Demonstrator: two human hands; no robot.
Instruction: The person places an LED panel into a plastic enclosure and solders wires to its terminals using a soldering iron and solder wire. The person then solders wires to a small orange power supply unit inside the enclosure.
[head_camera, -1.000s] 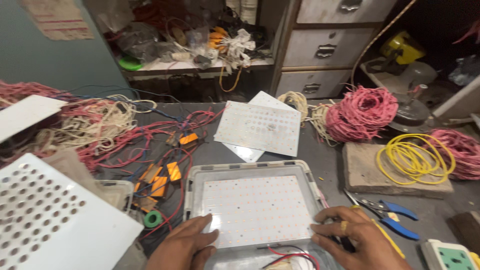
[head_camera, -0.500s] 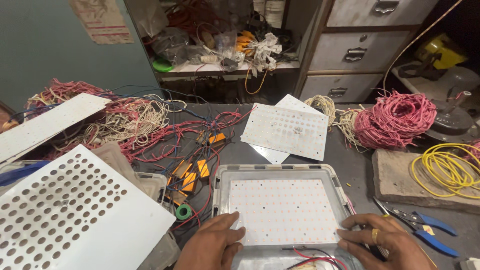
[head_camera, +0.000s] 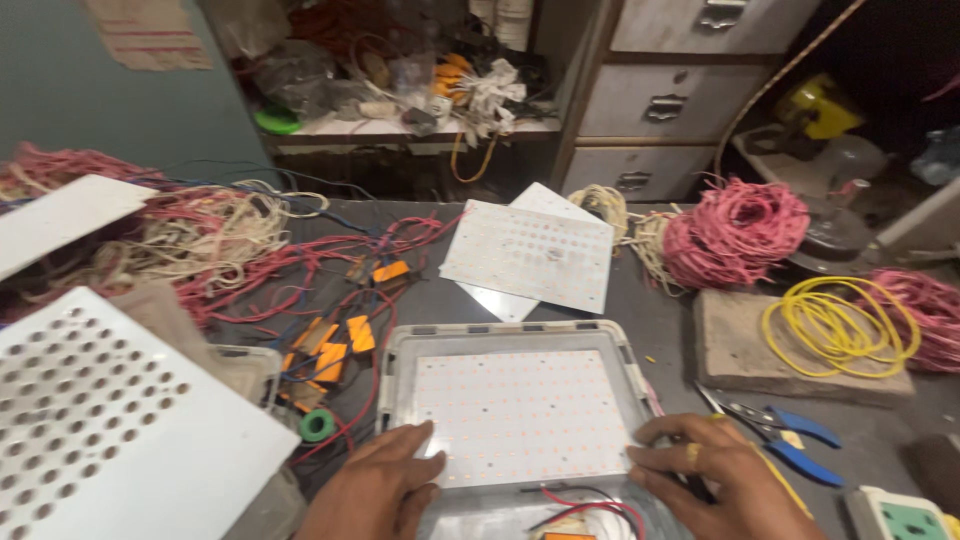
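A grey floodlight housing (head_camera: 400, 345) lies in front of me with a white LED board (head_camera: 520, 415) seated inside it. My left hand (head_camera: 385, 490) rests flat on the lower left corner of the board, fingers spread. My right hand (head_camera: 715, 480), a ring on one finger, presses on the lower right edge of the housing with the fingers curled over a dark thing I cannot make out. Red and black wires (head_camera: 590, 500) lie between my hands at the housing's near end.
Two loose white LED boards (head_camera: 530, 255) lie behind the housing. A white perforated plate (head_camera: 110, 440) is at the left, beside tangled red and cream wires (head_camera: 200, 250) and orange parts (head_camera: 330, 350). Pink wire coil (head_camera: 735, 230), yellow coil (head_camera: 840, 325), blue-handled pliers (head_camera: 785, 435) at right.
The view has shifted slightly right and down over the housing. Both hands stay on its near corners, hardly moved.
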